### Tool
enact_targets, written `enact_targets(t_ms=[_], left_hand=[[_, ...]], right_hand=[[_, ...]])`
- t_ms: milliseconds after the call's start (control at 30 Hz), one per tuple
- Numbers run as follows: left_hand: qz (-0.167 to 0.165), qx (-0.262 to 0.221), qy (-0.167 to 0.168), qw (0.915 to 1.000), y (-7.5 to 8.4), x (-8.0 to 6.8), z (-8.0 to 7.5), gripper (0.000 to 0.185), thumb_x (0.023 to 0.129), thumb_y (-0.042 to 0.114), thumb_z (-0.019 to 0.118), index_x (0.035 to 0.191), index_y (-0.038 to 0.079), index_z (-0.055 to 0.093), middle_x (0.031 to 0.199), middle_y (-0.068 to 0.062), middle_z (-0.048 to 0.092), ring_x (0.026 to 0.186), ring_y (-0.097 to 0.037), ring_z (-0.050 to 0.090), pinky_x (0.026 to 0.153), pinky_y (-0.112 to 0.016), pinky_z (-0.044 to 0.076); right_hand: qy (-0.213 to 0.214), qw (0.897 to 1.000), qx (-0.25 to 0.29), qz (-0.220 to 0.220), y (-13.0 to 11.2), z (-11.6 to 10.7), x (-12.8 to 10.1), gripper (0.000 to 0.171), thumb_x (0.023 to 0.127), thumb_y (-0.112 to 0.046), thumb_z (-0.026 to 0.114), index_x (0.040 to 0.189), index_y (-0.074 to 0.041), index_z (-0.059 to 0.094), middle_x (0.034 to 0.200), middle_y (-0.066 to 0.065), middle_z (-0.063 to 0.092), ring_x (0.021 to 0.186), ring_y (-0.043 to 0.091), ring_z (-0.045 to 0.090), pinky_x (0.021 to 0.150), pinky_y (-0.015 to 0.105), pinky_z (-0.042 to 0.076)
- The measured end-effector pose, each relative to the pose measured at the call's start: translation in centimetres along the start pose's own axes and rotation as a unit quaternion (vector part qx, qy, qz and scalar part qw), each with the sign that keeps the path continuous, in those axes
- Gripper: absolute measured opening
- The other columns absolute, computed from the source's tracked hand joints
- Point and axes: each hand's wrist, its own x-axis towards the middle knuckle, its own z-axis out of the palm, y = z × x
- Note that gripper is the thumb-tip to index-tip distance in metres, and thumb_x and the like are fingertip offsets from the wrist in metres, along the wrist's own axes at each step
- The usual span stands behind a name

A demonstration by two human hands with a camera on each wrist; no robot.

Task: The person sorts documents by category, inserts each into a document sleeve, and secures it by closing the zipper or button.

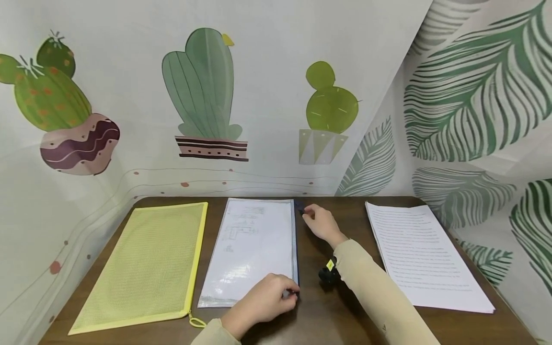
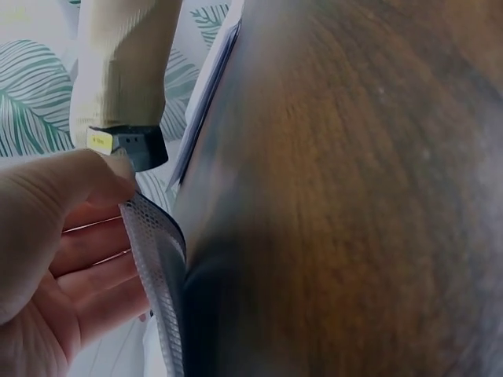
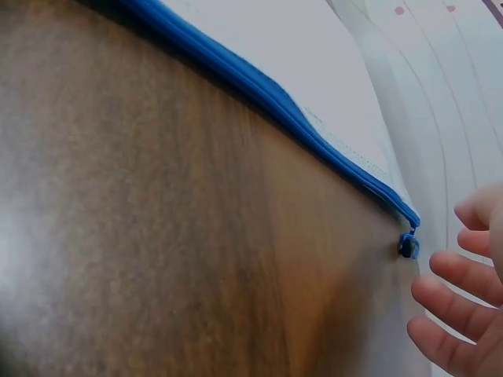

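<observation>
Hands work at opposite ends of a clear zip pouch (image 1: 254, 249) lying flat on the brown table (image 1: 332, 306), sheets of paper showing through it. The left hand (image 1: 263, 304) sits at the pouch's near right corner, about six o'clock on the table; in the left wrist view its thumb and fingers (image 2: 94, 259) pinch the mesh edge of that corner and lift it slightly. The right hand (image 1: 321, 223) is at the far right corner, roughly twelve o'clock, just beside the blue zip pull (image 3: 407, 246). In the right wrist view its fingers (image 3: 452, 294) are loosely spread and seem a hair short of the pull, though the blur makes contact hard to rule out; it grips nothing. The blue zipper (image 3: 267, 102) runs along the pouch's right edge between the two hands.

A yellow mesh pouch (image 1: 146, 268) lies at nine o'clock, just beside the clear one. A stack of printed pages (image 1: 424, 258) lies at three o'clock, well apart from the pouch. Cactus-print cloth (image 1: 202, 86) hangs behind the table.
</observation>
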Motion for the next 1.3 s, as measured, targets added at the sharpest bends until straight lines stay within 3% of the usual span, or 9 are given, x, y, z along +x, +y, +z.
enact_targets(t_ms=[233,433,867,1133,1300], left_hand=[[-0.012,0.013,0.005,0.9998,-0.1,-0.1,0.0,0.016,0.086,0.013,0.063,0.098,0.008,0.072,0.097,0.0,0.071,0.094,-0.009,0.066,0.081,-0.02,0.051],[-0.016,0.045,0.045,0.9978,-0.6,-0.4,0.0,0.017,0.084,0.017,0.064,0.097,0.009,0.072,0.101,0.0,0.071,0.098,-0.014,0.066,0.085,-0.027,0.052],[-0.118,0.068,0.08,0.9875,-1.8,-0.8,-1.5,0.049,0.085,0.025,0.062,0.13,0.006,0.054,0.123,-0.009,0.063,0.112,-0.024,0.061,0.091,-0.04,0.05],[-0.158,0.087,0.089,0.9796,-2.7,-1.3,-1.8,0.053,0.083,0.025,0.064,0.131,0.006,0.052,0.127,-0.013,0.06,0.114,-0.03,0.059,0.084,-0.045,0.053],[-0.166,0.1,0.106,0.9753,-3.1,-1.5,-2.0,0.053,0.082,0.025,0.065,0.13,0.005,0.052,0.128,-0.014,0.057,0.114,-0.033,0.057,0.085,-0.047,0.052]], right_hand=[[-0.016,1.0,-0.001,-0.001,-0.3,-0.8,-0.9,0.036,0.094,-0.028,0.053,0.122,-0.006,0.058,0.113,0.012,0.064,0.103,0.027,0.06,0.087,0.044,0.049],[-0.013,1.0,-0.007,-0.012,-0.2,-1.3,-1.7,0.036,0.093,-0.027,0.054,0.121,-0.006,0.059,0.114,0.013,0.064,0.105,0.028,0.06,0.089,0.045,0.048],[-0.007,0.998,-0.045,-0.033,-0.3,-3.1,-3.6,0.039,0.092,-0.03,0.055,0.122,-0.006,0.058,0.117,0.013,0.062,0.104,0.028,0.06,0.087,0.046,0.049],[-0.003,0.998,-0.056,-0.04,0.3,-4.2,-4.7,0.043,0.093,-0.032,0.055,0.126,-0.005,0.055,0.127,0.016,0.057,0.107,0.032,0.059,0.09,0.049,0.048],[0.001,0.998,-0.053,-0.038,0.6,-5.1,-5.5,0.044,0.093,-0.033,0.054,0.127,-0.005,0.055,0.128,0.017,0.056,0.107,0.032,0.059,0.089,0.048,0.048]])
